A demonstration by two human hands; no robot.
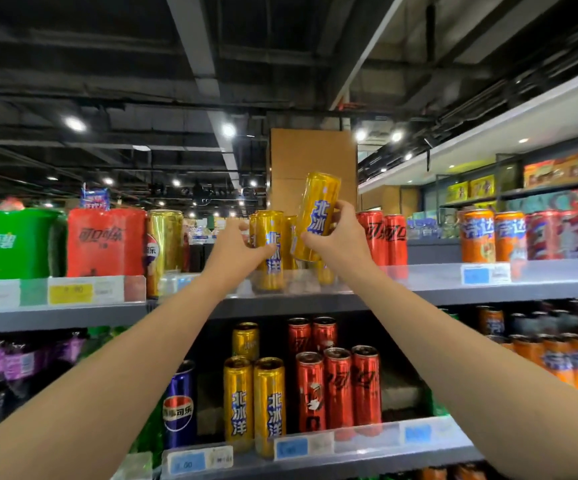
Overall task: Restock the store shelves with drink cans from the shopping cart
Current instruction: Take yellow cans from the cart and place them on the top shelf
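Observation:
My right hand (337,237) grips a tall gold drink can (317,206), tilted and raised above the top shelf (436,282). My left hand (237,249) holds an upright gold can (270,251) standing at the front of that shelf, thumb across its front. More gold cans (289,240) stand behind it, partly hidden by my hands. The shopping cart is out of view.
Red cola cans (382,242) stand just right of the gold ones, orange cans (491,235) further right. A gold can (164,244) and red and green packs (105,242) sit left. The lower shelf (349,452) holds gold, red and blue cans.

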